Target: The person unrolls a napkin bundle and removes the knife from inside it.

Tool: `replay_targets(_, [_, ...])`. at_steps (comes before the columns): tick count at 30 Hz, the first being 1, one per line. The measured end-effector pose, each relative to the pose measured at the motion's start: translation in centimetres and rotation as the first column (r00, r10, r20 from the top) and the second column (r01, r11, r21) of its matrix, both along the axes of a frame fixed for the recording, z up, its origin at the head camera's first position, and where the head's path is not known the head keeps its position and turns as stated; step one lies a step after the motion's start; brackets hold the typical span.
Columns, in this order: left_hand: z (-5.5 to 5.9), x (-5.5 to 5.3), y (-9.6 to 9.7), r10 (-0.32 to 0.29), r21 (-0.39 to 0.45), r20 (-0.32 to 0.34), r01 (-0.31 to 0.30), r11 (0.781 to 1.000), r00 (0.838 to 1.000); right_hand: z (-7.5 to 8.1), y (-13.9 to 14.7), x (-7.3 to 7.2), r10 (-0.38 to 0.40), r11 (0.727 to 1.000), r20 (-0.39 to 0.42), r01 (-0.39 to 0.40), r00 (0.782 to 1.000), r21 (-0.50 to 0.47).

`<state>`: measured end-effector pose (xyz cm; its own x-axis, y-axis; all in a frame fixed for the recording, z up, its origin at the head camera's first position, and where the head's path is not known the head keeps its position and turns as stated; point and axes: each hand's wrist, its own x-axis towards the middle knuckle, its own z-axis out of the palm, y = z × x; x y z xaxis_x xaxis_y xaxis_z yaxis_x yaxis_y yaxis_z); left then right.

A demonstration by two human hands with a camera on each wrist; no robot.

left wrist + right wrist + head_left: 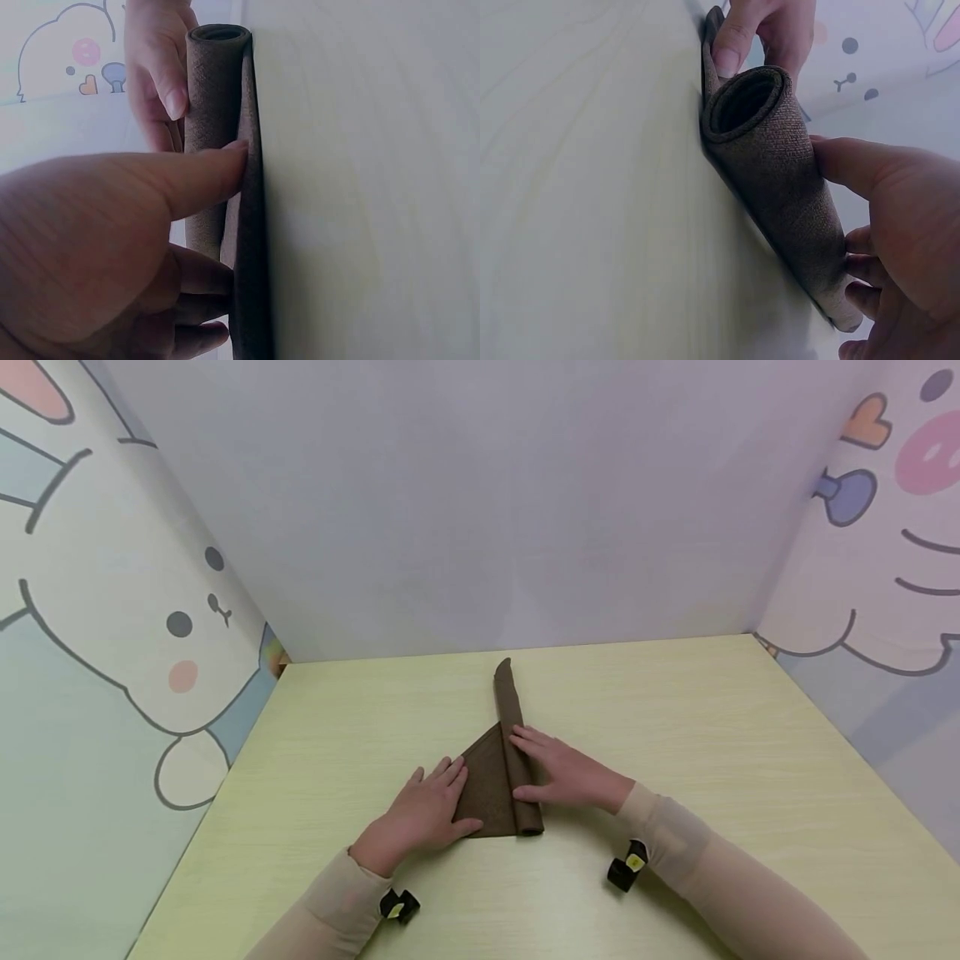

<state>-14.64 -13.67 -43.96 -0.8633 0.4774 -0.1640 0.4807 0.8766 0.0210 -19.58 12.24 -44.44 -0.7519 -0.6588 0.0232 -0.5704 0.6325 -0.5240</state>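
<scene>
A dark brown cloth lies on the table, its right side wound into a narrow roll (508, 697) and its left side a flat, slanted flap (487, 789). The near end of the roll (784, 165) shows several coiled layers around a hollow in the right wrist view. My left hand (427, 810) rests on the flap's left edge, fingers extended and thumb at the near edge. From the right, my right hand (570, 772) touches the roll with fairly straight fingertips, its thumb (847, 161) against the side near the open end.
The pale wood-grain table (675, 710) extends around the cloth on all sides. Behind it rises a plain whitish wall (480, 510), with cartoon-printed panels at left and right. A small black device (624, 868) is strapped at each wrist.
</scene>
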Motion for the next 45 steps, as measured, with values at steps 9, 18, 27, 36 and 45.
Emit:
replay_targets(9, [-0.1,0.0,0.0,-0.009,0.004,0.002,0.009,1.0,1.0,0.1,0.9,0.2,-0.008,1.0,0.037,0.009,0.999,-0.021])
replay_targets(18, [-0.1,0.0,0.0,-0.012,0.007,0.0,0.012,1.0,1.0,0.2,2.2,0.4,-0.029,0.999,0.066,0.031,0.997,-0.025])
replay_targets(27, [-0.1,0.0,-0.1,-0.023,0.017,-0.012,0.023,1.0,1.0,0.0,3.4,0.3,-0.038,0.999,0.073,0.04,0.997,-0.022])
replay_targets(36, [-0.1,0.1,-0.1,-0.015,0.016,0.007,0.015,1.0,1.0,-0.1,4.2,0.2,-0.018,0.999,0.061,0.02,0.998,-0.027])
replay_targets(45, [0.4,0.2,0.4,-0.012,0.005,-0.005,0.012,1.0,1.0,0.4,4.0,0.3,0.011,0.999,0.026,-0.01,1.0,-0.033])
